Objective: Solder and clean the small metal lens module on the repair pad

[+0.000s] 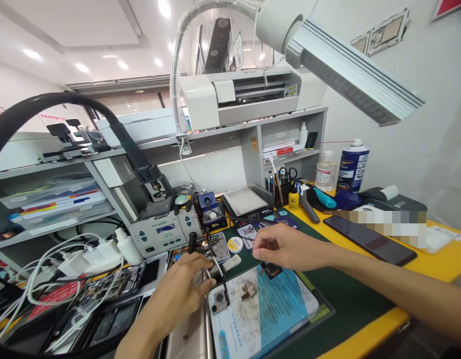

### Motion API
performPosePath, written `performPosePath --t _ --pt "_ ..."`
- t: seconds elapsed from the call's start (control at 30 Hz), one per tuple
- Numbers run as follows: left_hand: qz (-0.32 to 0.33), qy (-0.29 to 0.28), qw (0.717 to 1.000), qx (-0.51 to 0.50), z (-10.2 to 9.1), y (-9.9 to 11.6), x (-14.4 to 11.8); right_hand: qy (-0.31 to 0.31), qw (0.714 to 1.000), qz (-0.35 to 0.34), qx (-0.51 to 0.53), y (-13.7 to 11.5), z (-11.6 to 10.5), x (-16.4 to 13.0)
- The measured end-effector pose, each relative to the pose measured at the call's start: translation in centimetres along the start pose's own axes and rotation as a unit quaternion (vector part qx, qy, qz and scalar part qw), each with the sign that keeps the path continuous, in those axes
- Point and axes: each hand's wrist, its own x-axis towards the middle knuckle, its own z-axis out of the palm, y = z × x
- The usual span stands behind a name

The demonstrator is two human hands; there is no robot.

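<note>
Blue-white sheet (285,301) on green mat (352,281), head cam. Small dark part (272,271) on sheet, just by R hand (281,243), curled, can't tell if gripping. L hand (183,281) half-closed over silver casing (188,335), grip unclear tbh. Sq. gray part (219,299) @ sheet's left.

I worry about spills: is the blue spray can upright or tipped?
Upright: the spray can stands with its white nozzle on top.

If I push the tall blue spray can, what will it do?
The spray can would probably tip if pushed near its top, since it stands tall and narrow. Lying down, it would likely roll, because its sides are round.
</note>
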Motion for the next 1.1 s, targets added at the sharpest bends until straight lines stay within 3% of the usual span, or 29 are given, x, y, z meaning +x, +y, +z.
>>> performPosePath --t 0.2,0.7,1.0,1.1 --pt "-0.004 -0.005 1.0 0.024 0.1 0.4 0.0 0.011 0.999 0.007 0.049 1.6 0.5 -0.5" --pt "-0.031 0.013 0.999 0.01 -0.4 0.1 -0.3 0.039 0.996 0.01 0.081 2.2 0.7 -1.0" --pt "-0.051 0.111 0.992 -0.019 -0.9 -0.8 0.1 0.089 0.99 -0.006 0.106 2.1 0.5 -0.9" --pt "-0.041 0.12 0.991 -0.041 -1.1 -0.5 0.0 0.083 0.99 -0.01 0.109 2.2 0.4 -1.0"
